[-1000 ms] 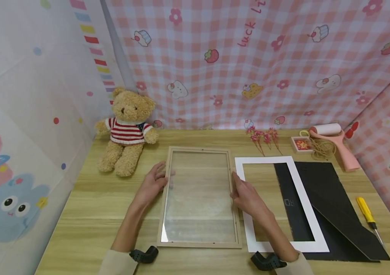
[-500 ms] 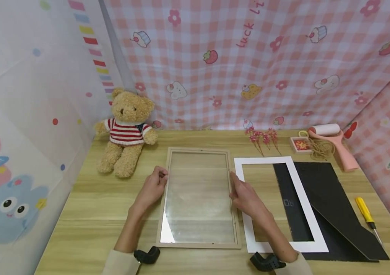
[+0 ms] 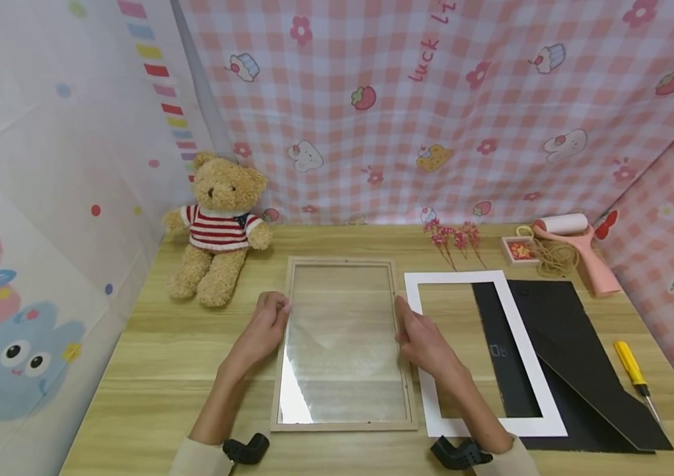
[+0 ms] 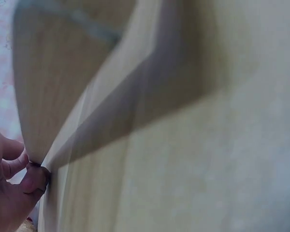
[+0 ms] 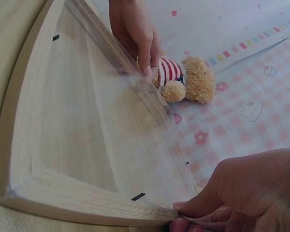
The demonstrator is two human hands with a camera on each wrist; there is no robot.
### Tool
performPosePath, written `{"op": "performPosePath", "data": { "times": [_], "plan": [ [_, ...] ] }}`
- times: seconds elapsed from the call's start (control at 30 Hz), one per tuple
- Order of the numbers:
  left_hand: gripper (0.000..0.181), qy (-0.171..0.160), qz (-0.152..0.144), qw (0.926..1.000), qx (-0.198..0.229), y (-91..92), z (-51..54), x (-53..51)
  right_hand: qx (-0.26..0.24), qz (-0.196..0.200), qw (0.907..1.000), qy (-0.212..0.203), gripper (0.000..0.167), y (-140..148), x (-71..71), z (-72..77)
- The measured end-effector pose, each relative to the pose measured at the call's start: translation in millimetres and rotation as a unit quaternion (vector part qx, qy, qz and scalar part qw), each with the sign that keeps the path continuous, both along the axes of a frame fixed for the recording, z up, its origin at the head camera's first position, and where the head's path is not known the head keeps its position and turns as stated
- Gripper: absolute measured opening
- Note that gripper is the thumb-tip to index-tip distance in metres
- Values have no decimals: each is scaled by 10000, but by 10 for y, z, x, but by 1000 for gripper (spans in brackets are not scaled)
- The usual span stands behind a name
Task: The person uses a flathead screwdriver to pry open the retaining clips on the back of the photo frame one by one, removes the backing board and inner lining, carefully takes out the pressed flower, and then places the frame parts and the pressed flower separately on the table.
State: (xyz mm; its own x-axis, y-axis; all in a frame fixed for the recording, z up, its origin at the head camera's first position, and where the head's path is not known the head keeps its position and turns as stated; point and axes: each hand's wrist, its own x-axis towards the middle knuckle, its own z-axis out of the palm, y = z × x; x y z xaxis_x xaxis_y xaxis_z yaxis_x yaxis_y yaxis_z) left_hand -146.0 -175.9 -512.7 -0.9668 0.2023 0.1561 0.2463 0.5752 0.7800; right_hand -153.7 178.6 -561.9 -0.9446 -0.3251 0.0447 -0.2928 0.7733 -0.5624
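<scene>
A pale wooden picture frame with clear glass across its opening lies at the middle of the table in the head view. On its left side rail, my left hand pinches the edge between thumb and curled fingers. My right hand grips the opposite rail, its thumb on top and its fingers at the outer side in the right wrist view. Small dark tabs sit along the inner rim. Blurred wood fills most of the left wrist view, with the left-hand fingertips on the edge.
Right of the frame, a white mat board overlaps a black backing board. A yellow screwdriver lies beyond. Behind are pink dried flowers, twine, a small box and a pink-handled roller. A teddy bear sits back left.
My left-hand fingers, more spread at first, have drawn in to the frame's edge. The frame has shifted slightly toward me. The right hand keeps its grip.
</scene>
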Motion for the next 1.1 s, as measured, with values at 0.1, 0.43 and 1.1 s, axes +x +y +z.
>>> {"op": "performPosePath", "data": {
  "times": [0.1, 0.43, 1.1],
  "plan": [
    [14, 262, -103, 9996, -13, -37, -128, -25, 11, 16, 10000, -22, 76, 16, -15, -9],
    [15, 237, -270, 9993, 109, -51, -59, 35, -69, 39, 10000, -30, 74, 2, 28, 67],
    [21, -120, -209, 9985, 490, -40, -12, 70, -593, -136, 9972, -429, 63, -125, 222, 702]
  ]
}}
